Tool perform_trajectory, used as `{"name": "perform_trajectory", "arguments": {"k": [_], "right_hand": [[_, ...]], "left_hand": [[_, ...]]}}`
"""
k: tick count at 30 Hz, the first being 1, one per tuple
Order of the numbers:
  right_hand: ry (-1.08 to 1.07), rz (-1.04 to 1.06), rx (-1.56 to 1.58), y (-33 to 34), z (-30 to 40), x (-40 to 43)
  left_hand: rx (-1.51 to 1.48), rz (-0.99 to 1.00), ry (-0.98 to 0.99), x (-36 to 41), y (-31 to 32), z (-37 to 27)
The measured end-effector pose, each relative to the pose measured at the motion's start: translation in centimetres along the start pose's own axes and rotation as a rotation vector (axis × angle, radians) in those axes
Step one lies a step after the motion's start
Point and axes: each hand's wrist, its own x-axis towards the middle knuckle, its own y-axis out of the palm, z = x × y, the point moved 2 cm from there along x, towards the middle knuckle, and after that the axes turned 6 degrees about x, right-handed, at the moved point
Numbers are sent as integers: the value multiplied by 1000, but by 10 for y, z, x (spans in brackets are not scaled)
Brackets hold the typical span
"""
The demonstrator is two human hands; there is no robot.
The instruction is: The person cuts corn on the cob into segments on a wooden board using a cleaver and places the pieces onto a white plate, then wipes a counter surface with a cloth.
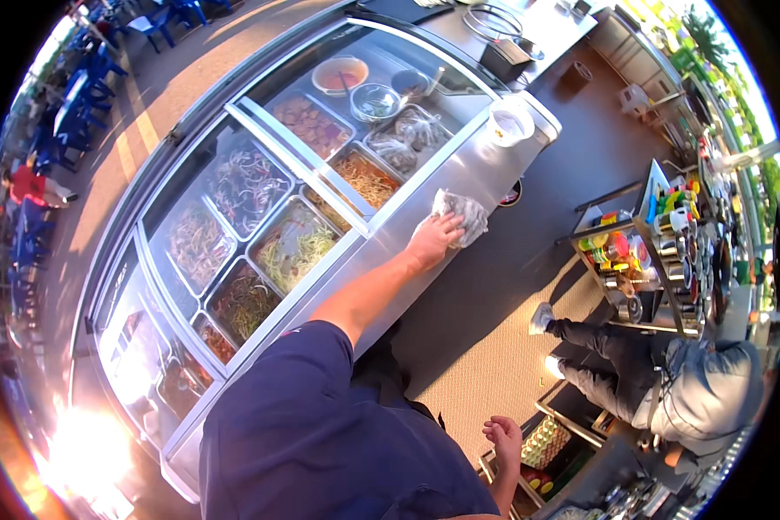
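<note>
My left hand (435, 242) lies on a crumpled grey-white cloth (463, 214), pressed against the stainless steel ledge (422, 250) of a glass-covered food display counter. Beside my torso, over the floor, my right hand (506, 437) hangs with its fingers partly curled; whether it holds anything is not clear. Under the glass stand metal trays, among them one of shredded green vegetable (294, 250) and one of noodle-like strips (366, 179). Clear plastic bags of food (419, 128) and several bowls sit at the far end. A white tub (510, 122) stands on the ledge beyond the cloth.
A co-worker (689, 383) bends at a work counter behind on the right. A shelf rack (656, 260) holds bottles and pots. Near my right hand are egg trays (546, 442) in a low rack. Blue plastic chairs (78, 123) stand outside past the glass.
</note>
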Motion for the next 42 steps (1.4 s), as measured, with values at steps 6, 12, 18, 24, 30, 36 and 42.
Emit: {"name": "perform_trajectory", "arguments": {"k": [6,12,18,24,30,36,42], "right_hand": [[-118,281,-217,28,23,45],[-247,587,-471,97,36,64],[-294,789,-548,188,38,-24],[-317,925,-687,245,-2,-84],[-307,936,-850,336,-61,-156],[-235,972,-965,409,-120,-229],[-192,1120,-1176,464,-164,-270]], "left_hand": [[99,61,-360,-261,-109,-61],[301,-13,-831,-519,-186,-140],[304,-142,-1268,-676,-219,-200],[361,-317,-1484,-795,-246,-220],[468,-312,-1668,-903,-307,-228],[565,-224,-1753,-1010,-347,-231],[306,-167,-1752,-1025,-356,-255]]}}
